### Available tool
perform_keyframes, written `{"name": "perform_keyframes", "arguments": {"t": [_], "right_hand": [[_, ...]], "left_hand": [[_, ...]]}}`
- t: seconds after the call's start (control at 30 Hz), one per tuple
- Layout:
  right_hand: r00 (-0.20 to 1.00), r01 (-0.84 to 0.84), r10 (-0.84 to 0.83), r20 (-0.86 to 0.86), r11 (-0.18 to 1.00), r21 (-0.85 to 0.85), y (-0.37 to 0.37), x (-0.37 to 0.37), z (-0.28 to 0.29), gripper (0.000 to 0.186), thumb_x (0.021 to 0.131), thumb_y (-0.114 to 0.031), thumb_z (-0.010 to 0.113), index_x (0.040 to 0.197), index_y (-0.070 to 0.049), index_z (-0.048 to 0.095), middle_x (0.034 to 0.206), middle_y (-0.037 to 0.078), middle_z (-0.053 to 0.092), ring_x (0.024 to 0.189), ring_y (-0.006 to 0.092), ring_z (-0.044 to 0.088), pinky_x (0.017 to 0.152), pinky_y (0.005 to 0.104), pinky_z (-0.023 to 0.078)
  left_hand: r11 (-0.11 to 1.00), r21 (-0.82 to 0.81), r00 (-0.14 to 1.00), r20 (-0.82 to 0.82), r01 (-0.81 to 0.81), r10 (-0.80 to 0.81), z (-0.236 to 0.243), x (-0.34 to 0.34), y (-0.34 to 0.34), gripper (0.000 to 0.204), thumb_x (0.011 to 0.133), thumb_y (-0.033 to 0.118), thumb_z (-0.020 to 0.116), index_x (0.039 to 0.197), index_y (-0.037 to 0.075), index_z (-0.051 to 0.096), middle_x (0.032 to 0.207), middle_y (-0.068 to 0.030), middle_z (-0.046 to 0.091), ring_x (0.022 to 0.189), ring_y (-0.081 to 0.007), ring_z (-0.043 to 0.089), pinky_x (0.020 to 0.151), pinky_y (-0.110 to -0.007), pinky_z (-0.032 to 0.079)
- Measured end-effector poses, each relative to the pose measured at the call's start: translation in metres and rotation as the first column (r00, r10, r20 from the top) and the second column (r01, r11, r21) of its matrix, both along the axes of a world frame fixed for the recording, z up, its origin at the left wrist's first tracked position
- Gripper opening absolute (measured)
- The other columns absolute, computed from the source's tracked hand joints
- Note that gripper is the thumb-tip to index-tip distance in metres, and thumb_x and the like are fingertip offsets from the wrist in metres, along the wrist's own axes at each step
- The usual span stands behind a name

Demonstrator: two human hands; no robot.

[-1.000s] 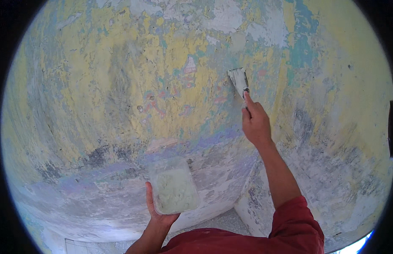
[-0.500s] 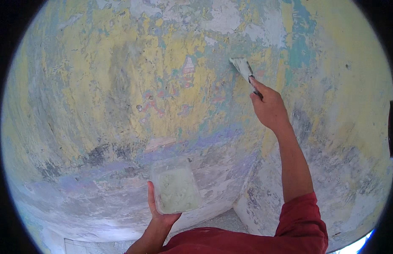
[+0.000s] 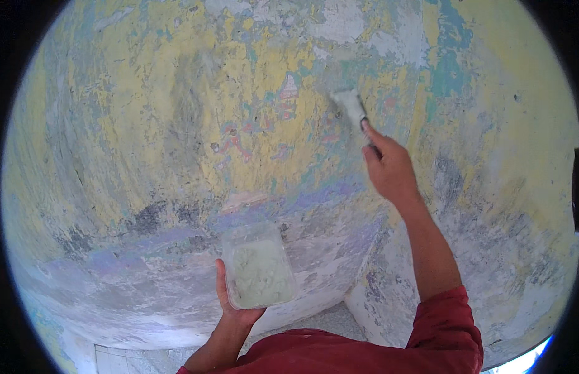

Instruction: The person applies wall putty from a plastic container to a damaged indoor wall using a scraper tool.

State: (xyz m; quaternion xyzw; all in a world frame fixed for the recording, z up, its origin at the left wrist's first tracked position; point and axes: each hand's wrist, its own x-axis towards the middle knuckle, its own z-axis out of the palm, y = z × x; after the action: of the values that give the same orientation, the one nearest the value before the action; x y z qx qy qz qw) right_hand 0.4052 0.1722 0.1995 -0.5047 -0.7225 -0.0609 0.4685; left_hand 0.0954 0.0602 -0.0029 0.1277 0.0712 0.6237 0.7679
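My right hand (image 3: 389,163) is wrapped round the dark handle of a putty knife (image 3: 350,106). Its wide blade carries pale putty and lies at the patchy wall (image 3: 196,112), right of the middle; motion blurs it slightly, and I cannot tell how hard it presses. Lower down, my left hand (image 3: 238,308) holds a clear plastic tub (image 3: 257,235) from below and the left side, thumb along its edge. Pale greenish putty (image 3: 262,274) with a lumpy surface fills much of the tub. The fingers under the tub are mostly hidden.
Flaking yellow, turquoise, lilac and grey paint covers the wall, with small pits and bare patches. A wall corner (image 3: 364,262) runs down at the right to the speckled floor (image 3: 320,327). A dark object (image 3: 578,190) shows at the right rim.
The putty knife has moved slightly left and a little down along the wall, and its blade has turned. The tub has shifted up a little in my left hand's grip.
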Motion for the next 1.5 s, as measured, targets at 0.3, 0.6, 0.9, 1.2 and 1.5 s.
{"name": "perform_keyframes", "arguments": {"t": [0.3,0.6,0.9,1.2,1.5], "right_hand": [[0.981,0.180,-0.189,0.036,0.968,0.174,0.003,0.016,0.120,0.051,0.096,-0.022,0.058,0.146,-0.011,0.057,0.112,0.024,0.071,0.098,0.0403,0.069,0.088,0.0451,0.053],[0.996,0.086,-0.090,-0.010,0.976,-0.198,-0.015,-0.028,-0.004,0.051,0.097,-0.022,0.057,0.147,-0.009,0.056,0.116,0.027,0.069,0.100,0.0425,0.068,0.091,0.0484,0.052],[0.861,-0.360,0.319,-0.396,0.932,-0.033,-0.048,-0.067,-0.160,0.051,0.099,-0.008,0.063,0.149,-0.004,0.053,0.091,0.009,0.067,0.069,0.0165,0.060,0.064,0.0301,0.048],[0.500,-0.756,0.339,-0.797,0.620,-0.210,-0.077,-0.153,-0.175,0.051,0.101,-0.007,0.058,0.150,-0.001,0.048,0.082,0.004,0.063,0.058,0.0068,0.053,0.046,0.0237,0.041],[0.278,-0.915,0.266,-0.923,0.367,-0.170,-0.099,-0.210,-0.192,0.036,0.096,-0.009,0.062,0.130,0.001,0.060,0.078,0.008,0.063,0.055,0.0153,0.058,0.044,0.0272,0.044]], "left_hand": [[1.000,0.007,0.999,0.015,0.028,-0.028,0.001,0.002,-0.006,0.105,0.087,0.086,0.045,0.158,0.009,0.035,0.151,-0.0243,0.047,0.135,-0.0486,0.048,0.108,-0.070,0.040],[1.000,0.008,1.000,0.017,0.004,-0.004,-0.002,-0.019,-0.012,0.104,0.087,0.086,0.045,0.157,0.009,0.036,0.151,-0.0237,0.048,0.135,-0.0490,0.048,0.109,-0.070,0.039],[0.999,0.031,0.999,0.011,-0.034,0.034,0.000,-0.042,-0.030,0.096,0.089,0.081,0.050,0.155,0.012,0.043,0.154,-0.0184,0.048,0.139,-0.0421,0.048,0.113,-0.064,0.038],[0.988,0.052,0.990,0.017,-0.144,0.143,0.001,-0.091,-0.058,0.092,0.090,0.078,0.053,0.154,0.013,0.044,0.155,-0.0144,0.049,0.141,-0.0387,0.047,0.117,-0.062,0.035],[0.990,0.063,0.992,0.018,-0.124,0.123,-0.008,-0.147,-0.078,0.091,0.091,0.077,0.052,0.155,0.012,0.043,0.155,-0.0143,0.048,0.141,-0.0383,0.048,0.116,-0.060,0.036]]}}
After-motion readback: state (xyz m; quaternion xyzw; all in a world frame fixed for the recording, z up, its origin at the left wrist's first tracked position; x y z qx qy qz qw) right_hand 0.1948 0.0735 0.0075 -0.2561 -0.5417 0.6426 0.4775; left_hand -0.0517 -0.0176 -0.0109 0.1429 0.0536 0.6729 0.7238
